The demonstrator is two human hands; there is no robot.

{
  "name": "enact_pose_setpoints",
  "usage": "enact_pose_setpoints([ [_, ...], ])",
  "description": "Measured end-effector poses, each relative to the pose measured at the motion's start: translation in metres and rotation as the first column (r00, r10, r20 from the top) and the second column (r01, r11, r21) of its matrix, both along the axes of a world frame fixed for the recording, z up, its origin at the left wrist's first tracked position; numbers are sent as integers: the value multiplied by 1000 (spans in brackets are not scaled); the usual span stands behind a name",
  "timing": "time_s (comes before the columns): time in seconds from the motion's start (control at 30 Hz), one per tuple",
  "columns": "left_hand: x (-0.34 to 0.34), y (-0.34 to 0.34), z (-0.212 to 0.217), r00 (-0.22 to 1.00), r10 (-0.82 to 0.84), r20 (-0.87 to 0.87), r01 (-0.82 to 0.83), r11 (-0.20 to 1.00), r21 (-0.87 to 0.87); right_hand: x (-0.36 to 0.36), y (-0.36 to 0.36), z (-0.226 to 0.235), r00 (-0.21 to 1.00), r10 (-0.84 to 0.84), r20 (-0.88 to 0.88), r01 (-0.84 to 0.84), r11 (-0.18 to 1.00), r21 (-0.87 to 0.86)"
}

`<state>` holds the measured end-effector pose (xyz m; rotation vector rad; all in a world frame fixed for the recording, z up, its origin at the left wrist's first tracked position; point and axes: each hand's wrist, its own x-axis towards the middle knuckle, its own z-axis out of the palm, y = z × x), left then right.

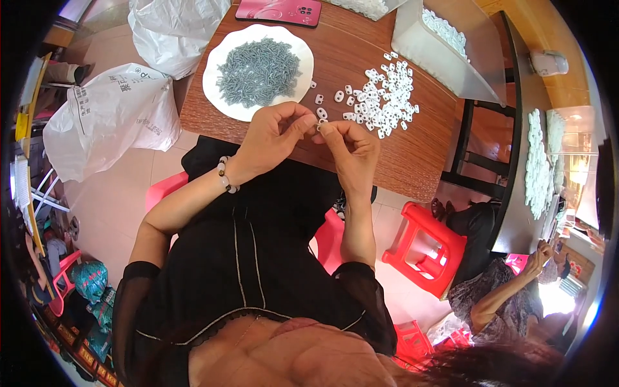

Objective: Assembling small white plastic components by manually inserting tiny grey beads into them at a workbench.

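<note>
My left hand [274, 137] and my right hand [353, 153] meet over the near edge of the wooden table, fingertips almost touching. Thumb and forefinger of the right are closed on a small white plastic piece [320, 122]. The left hand's fingers are pinched beside it; what they hold is too small to make out. Beyond my left hand, a scalloped white plate [215, 98] carries a heap of small grey pins [259, 71]. Loose white two-holed plastic pieces [385, 97] lie in a spread pile beyond my right hand.
At the table's [412, 164] far edge lies a pink phone [278, 11]. A bin [416, 40] of white pieces stands far right. White sacks [113, 119] sit on the floor at left. A red stool [429, 251] and a seated person [500, 293] are at right.
</note>
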<state>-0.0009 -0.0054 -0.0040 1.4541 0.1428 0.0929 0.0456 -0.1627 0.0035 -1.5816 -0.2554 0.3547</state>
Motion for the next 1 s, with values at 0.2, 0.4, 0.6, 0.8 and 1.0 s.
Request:
enact_pose_setpoints([
  [0.2,0,8,-6,998,4,-57,-11,991,-132,0,0,2,999,-31,-40,33,998,56],
  [0.4,-3,5,-2,998,46,-38,-48,998,-44,-2,3,3,999,-17,-30,19,999,41],
  [0.6,-1,1,-4,998,47,-37,-52,987,-150,-4,6,-2,999,-18,-30,19,998,54],
  [0.8,2,-1,-7,996,35,-79,-46,988,-147,-1,3,-4,1000,-10,-15,11,1000,19],
  [1.0,26,-2,-4,999,40,-8,-40,998,43,13,-23,6,980,-196,-15,197,978,62],
])
